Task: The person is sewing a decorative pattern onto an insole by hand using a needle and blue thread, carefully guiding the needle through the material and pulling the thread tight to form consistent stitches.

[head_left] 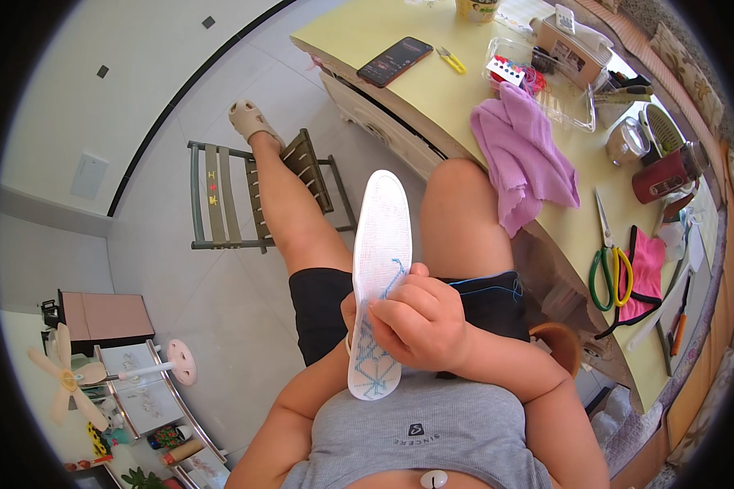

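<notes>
White insole [381,244], one only, stands nearly upright over the person's lap, its toe end up and its heel end near the grey top. Blue cross-stitch thread [373,359] runs over its lower half. Right hand [422,322] is clenched on the insole's right edge at mid-length, fingers folded over the stitched face. Left hand [349,314] is mostly hidden behind the insole; only a bit of it shows at the left edge, so its grip cannot be told.

On the yellow bench [432,81] to the right lie one purple cloth [523,155] hanging over the near edge, one black phone [395,60] toward the far left corner, small yellow snips [451,59] beside it, and green-and-yellow scissors [610,259] near the right end. One slatted folding chair [253,196] stands on the floor under the left leg.
</notes>
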`<state>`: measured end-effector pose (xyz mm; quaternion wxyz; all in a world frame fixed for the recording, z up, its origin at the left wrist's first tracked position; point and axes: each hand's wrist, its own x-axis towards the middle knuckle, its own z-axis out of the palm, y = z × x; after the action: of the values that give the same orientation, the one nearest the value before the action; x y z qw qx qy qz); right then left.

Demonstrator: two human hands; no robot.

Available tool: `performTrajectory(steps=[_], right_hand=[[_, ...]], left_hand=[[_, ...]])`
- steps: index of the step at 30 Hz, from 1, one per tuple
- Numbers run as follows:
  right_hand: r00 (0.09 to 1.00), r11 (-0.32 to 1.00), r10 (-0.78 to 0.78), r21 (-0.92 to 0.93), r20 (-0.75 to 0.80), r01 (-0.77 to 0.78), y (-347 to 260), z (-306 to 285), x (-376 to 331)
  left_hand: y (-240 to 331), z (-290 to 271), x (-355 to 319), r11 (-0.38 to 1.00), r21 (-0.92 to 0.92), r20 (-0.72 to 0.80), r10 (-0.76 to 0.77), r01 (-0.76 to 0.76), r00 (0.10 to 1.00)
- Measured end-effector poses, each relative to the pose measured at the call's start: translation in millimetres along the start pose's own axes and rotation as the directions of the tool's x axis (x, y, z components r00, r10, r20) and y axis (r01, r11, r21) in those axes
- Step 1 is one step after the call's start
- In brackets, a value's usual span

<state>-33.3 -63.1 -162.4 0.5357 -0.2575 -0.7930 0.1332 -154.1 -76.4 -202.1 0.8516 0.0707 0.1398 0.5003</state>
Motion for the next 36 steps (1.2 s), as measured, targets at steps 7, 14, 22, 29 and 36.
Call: performTrajectory(steps=[7, 14, 22, 29, 36], right_hand=[[0.995, 0.997, -0.079, -0.016, -0.068, 0.078, -4.0, -5.0, 0.1], [0.996, 1.000, -0.020, 0.021, -0.092, 0.022, -4.2, -1.2, 3.1], [0.998, 0.999, -0.005, 0.033, -0.068, 0.007, -3.6, 0.4, 3.4], [0.998, 0.999, -0.006, 0.036, -0.058, 0.008, -4.5, -0.6, 5.1], [0.998, 0.998, -0.016, 0.067, -0.052, 0.020, -3.5, -0.9, 5.6]], left_hand=[[-1.0, -0.2, 2.8, 0.999, -0.041, 0.023, -0.001, 0.002, 1.000], [-2.5, -2.4, 0.8, 0.997, -0.073, 0.041, 0.014, -0.011, 0.999], [-5.6, -3.0, 2.2, 0.994, -0.105, 0.062, 0.011, -0.005, 0.998], [-5.6, -0.3, 2.4, 0.994, -0.108, 0.066, 0.002, 0.005, 0.998], [-5.9, -0.6, 2.6, 0.994, -0.105, 0.067, 0.009, -0.002, 0.998]])
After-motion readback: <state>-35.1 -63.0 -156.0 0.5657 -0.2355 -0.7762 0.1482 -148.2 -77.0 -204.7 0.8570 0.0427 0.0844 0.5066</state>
